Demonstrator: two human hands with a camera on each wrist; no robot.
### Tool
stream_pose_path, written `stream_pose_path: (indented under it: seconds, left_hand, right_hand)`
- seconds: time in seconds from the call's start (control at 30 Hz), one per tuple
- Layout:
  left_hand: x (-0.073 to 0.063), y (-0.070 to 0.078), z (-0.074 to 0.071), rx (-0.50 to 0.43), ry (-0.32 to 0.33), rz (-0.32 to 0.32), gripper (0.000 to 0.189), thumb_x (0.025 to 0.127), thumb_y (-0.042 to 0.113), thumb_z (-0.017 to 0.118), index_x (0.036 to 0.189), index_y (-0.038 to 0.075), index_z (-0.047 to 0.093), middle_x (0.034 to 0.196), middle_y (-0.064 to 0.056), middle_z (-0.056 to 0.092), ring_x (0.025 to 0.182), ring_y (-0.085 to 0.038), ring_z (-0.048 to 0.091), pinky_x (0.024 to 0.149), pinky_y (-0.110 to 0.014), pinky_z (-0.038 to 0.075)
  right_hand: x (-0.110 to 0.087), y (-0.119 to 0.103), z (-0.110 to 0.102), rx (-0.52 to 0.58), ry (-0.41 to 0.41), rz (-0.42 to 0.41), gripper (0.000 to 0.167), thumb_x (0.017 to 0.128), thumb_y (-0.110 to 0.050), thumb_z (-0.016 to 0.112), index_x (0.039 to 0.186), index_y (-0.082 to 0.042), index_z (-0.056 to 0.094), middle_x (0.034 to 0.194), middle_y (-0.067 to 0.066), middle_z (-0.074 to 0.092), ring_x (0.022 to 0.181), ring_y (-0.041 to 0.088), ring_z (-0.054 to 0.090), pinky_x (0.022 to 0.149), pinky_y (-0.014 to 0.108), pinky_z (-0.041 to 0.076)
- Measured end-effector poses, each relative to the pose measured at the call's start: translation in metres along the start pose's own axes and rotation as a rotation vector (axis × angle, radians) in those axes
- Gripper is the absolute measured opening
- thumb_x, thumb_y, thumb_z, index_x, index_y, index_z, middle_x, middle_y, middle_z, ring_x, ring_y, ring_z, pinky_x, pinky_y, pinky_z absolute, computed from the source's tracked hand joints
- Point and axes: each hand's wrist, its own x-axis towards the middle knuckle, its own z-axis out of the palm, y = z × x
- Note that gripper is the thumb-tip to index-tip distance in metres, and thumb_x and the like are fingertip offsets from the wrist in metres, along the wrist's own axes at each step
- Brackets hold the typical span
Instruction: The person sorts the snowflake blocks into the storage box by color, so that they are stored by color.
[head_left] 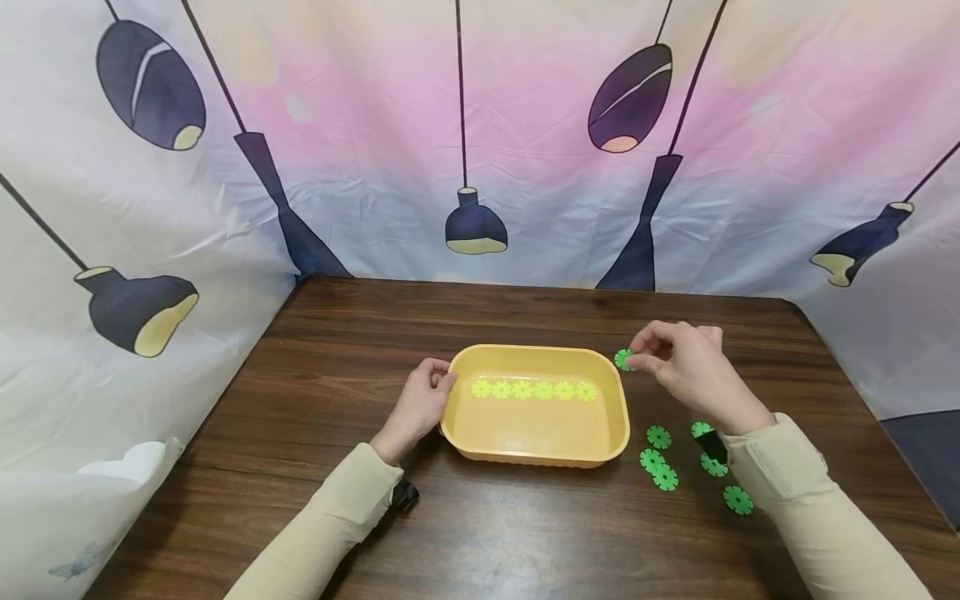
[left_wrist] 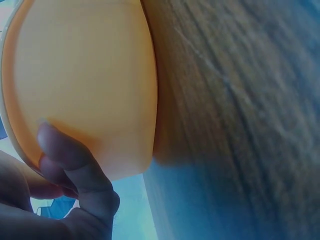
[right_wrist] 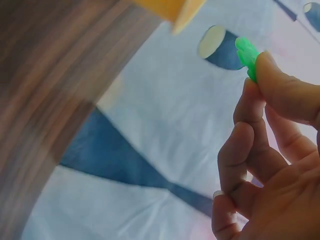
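Note:
A shallow yellow tray (head_left: 536, 442) with rounded corners sits on the table, a row of several yellow-green notched discs (head_left: 522, 389) inside it. My left hand (head_left: 422, 402) grips the tray's left rim. In the left wrist view the thumb (left_wrist: 75, 155) lies against the tray's outer wall (left_wrist: 95, 85). Off the tray's far right corner, my right hand (head_left: 693, 367) pinches a green flower-shaped disc (head_left: 624, 360) by its edge. The right wrist view shows this disc (right_wrist: 246, 57) between thumb and index finger, raised off the table.
Several loose green discs (head_left: 659, 437) lie on the dark wooden table (head_left: 337, 333) right of the tray, some partly under the right wrist. A patterned cloth (head_left: 390, 167) with printed lamps hangs behind and along the sides of the table.

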Motion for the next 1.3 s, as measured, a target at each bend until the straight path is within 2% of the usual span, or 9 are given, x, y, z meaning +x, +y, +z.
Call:
stream_pose_path:
  seconds: [0.13, 0.27, 0.43, 0.57, 0.7, 0.93, 1.07, 1.3]
  left_hand:
    - [0.000, -0.001, 0.000, -0.015, -0.006, 0.000, 0.019, 0.101, 0.011, 0.051, 0.114, -0.003, 0.052, 0.074, -0.010, 0.049, 0.049, -0.016, 0.047, 0.039, -0.026, 0.043]
    - [0.000, -0.001, 0.000, -0.022, -0.010, 0.000, 0.020, 0.101, 0.011, 0.051, 0.115, -0.003, 0.052, 0.075, -0.013, 0.050, 0.048, -0.016, 0.047, 0.039, -0.026, 0.043]
    - [-0.001, -0.001, -0.001, -0.032, -0.018, -0.005, 0.021, 0.102, 0.012, 0.050, 0.116, -0.003, 0.051, 0.077, -0.016, 0.051, 0.048, -0.018, 0.048, 0.039, -0.027, 0.044]
    - [-0.001, -0.003, -0.001, -0.033, -0.016, 0.002, 0.020, 0.102, 0.011, 0.051, 0.116, -0.003, 0.052, 0.075, -0.012, 0.050, 0.050, -0.016, 0.047, 0.040, -0.026, 0.043]
    - [0.000, -0.003, 0.000, -0.028, -0.010, 0.006, 0.020, 0.101, 0.011, 0.051, 0.115, -0.003, 0.052, 0.075, -0.010, 0.049, 0.052, -0.016, 0.047, 0.040, -0.025, 0.043]
    - [0.000, -0.003, -0.001, -0.039, -0.009, 0.008, 0.018, 0.101, 0.010, 0.051, 0.114, -0.003, 0.051, 0.073, -0.008, 0.048, 0.050, -0.015, 0.046, 0.040, -0.024, 0.042]
    - [0.001, -0.004, -0.001, -0.032, -0.007, 0.019, 0.018, 0.100, 0.010, 0.052, 0.113, -0.003, 0.052, 0.072, -0.006, 0.048, 0.051, -0.014, 0.046, 0.040, -0.023, 0.041]
    - [0.000, -0.003, -0.002, -0.030, -0.011, 0.025, 0.018, 0.101, 0.010, 0.052, 0.113, -0.003, 0.051, 0.072, -0.006, 0.048, 0.051, -0.014, 0.046, 0.040, -0.023, 0.041]
  right_hand:
    - [0.008, -0.016, 0.005, 0.000, -0.016, -0.075, 0.013, 0.081, -0.019, 0.080, 0.080, -0.020, 0.067, 0.068, -0.014, 0.063, 0.062, 0.009, 0.060, 0.087, 0.050, 0.019]
    - [0.016, -0.033, 0.016, -0.013, -0.035, -0.139, 0.016, 0.079, -0.019, 0.082, 0.079, -0.021, 0.066, 0.067, -0.016, 0.062, 0.067, 0.010, 0.054, 0.085, 0.046, 0.021]
    - [0.027, -0.058, 0.034, -0.036, -0.094, -0.169, 0.014, 0.079, -0.024, 0.082, 0.079, -0.022, 0.068, 0.068, -0.017, 0.061, 0.072, 0.016, 0.050, 0.081, 0.043, 0.023]
    - [0.034, -0.074, 0.048, -0.022, -0.162, -0.194, 0.012, 0.082, -0.024, 0.080, 0.081, -0.023, 0.068, 0.068, -0.019, 0.062, 0.074, 0.017, 0.050, 0.081, 0.043, 0.023]
    - [0.041, -0.085, 0.064, -0.016, -0.219, -0.221, 0.010, 0.083, -0.022, 0.079, 0.082, -0.023, 0.069, 0.070, -0.018, 0.066, 0.074, 0.013, 0.050, 0.084, 0.043, 0.023]
    - [0.049, -0.108, 0.090, -0.083, -0.308, -0.268, 0.011, 0.084, -0.021, 0.078, 0.079, -0.023, 0.069, 0.070, -0.018, 0.065, 0.066, 0.004, 0.052, 0.083, 0.042, 0.027]
    - [0.053, -0.116, 0.104, -0.096, -0.348, -0.290, 0.012, 0.084, -0.022, 0.078, 0.077, -0.022, 0.068, 0.068, -0.017, 0.062, 0.064, 0.003, 0.052, 0.084, 0.042, 0.027]
    - [0.064, -0.116, 0.128, -0.106, -0.408, -0.268, 0.012, 0.081, -0.021, 0.081, 0.077, -0.020, 0.070, 0.069, -0.014, 0.064, 0.066, 0.004, 0.054, 0.083, 0.042, 0.028]
